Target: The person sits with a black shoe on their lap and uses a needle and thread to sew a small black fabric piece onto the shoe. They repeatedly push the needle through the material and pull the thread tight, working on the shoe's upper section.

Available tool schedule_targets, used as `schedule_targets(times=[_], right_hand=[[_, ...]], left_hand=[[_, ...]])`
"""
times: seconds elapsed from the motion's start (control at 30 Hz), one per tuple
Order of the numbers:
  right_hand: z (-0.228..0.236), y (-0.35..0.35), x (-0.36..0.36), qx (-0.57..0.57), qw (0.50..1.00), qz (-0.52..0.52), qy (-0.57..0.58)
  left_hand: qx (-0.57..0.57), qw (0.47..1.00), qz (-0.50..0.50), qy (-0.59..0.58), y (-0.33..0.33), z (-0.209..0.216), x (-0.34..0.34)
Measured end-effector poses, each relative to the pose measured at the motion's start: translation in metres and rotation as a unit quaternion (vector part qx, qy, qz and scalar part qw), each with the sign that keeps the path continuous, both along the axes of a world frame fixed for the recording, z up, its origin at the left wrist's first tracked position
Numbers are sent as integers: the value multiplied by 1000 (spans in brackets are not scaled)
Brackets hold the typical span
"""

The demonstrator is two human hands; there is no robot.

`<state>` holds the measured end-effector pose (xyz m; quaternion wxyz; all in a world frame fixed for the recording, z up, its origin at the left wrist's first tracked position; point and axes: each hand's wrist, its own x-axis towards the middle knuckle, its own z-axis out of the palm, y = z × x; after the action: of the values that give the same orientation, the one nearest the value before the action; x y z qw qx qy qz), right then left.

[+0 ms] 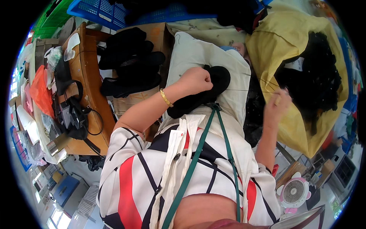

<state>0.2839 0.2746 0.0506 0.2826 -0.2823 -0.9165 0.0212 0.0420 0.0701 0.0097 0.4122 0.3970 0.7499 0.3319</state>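
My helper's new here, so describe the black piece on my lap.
Find the white cloth on the lap, between the cardboard box and the yellow bag. On it, under the closed left hand, is a long black piece with a rounded end. Unlike the black items on the box, it lies alone on white.

Left grip [197,81] curled tightly, left forearm [148,108] slanting inward, right grip [279,102] blurred, well apart

White cloth [190,49] (lightly creased) beneath a black fabric piece [221,78]
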Motion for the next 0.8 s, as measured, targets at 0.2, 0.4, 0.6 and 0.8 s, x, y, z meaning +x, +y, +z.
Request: schedule_targets(times=[0.2, 0.4, 0.6, 0.8], right_hand=[[0, 43, 106, -297, 842, -126, -433], [-16, -28, -5, -559, 827, 57, -12], [-27, -61, -92, -342, 903, 256, -45], [-32, -51, -113, -256, 906, 313, -125]], left_hand=[[-11, 996, 35, -86, -4, -7, 2], [-18, 975, 84, -205, -5, -13, 4], [-10, 979, 109, -169, -9, -10, 9], [-4, 973, 127, -193, -12, -16, 5]])
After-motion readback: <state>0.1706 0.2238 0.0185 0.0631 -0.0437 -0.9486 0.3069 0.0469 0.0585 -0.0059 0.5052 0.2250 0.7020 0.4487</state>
